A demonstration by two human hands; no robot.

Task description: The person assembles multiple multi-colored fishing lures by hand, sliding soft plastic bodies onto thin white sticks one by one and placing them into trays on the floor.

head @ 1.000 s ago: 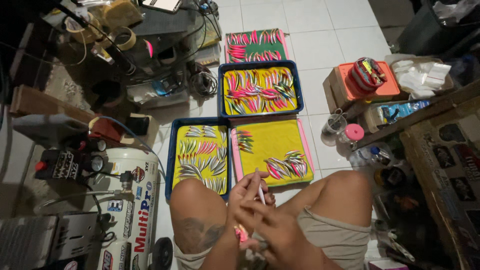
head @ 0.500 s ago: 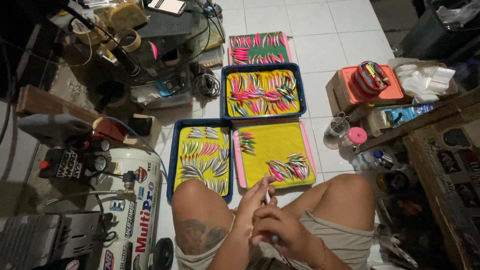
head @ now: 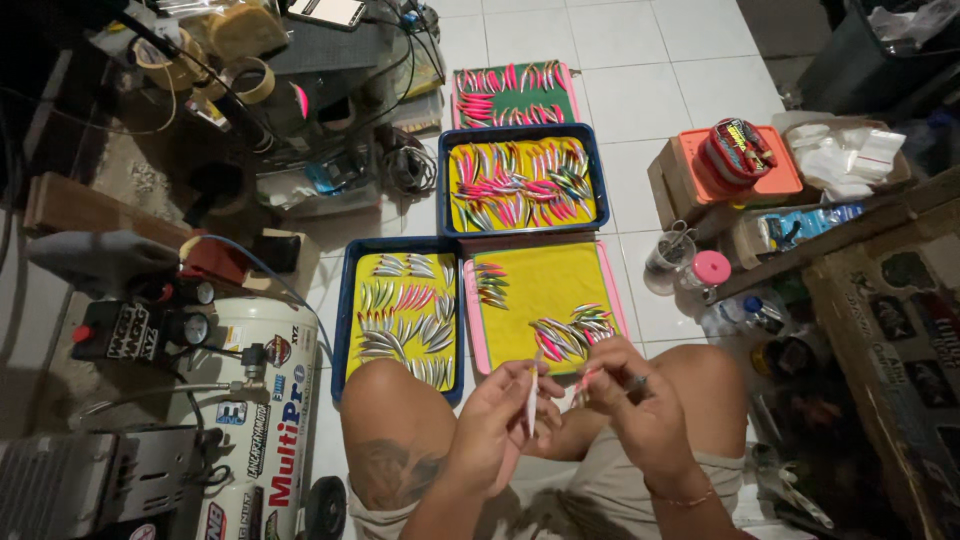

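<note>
Above the knees, the left hand (head: 497,420) pinches a slim pale fishing lure (head: 532,392) upright between closed fingertips. The right hand (head: 632,408) grips a thin tool (head: 612,378) (tip pinkish) just beside it, near the pink tray (head: 476,330).

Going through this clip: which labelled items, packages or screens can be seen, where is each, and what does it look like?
Compressor tank: lower left, white cylinder with coloured stickers.
Phone: top edge, flat, pale screen.
Round tin: right, on the orange lid, red with a printed pattern.
Clear bags: far right, white contents.
Cardboard box: right edge, brown with dark prints.
</note>
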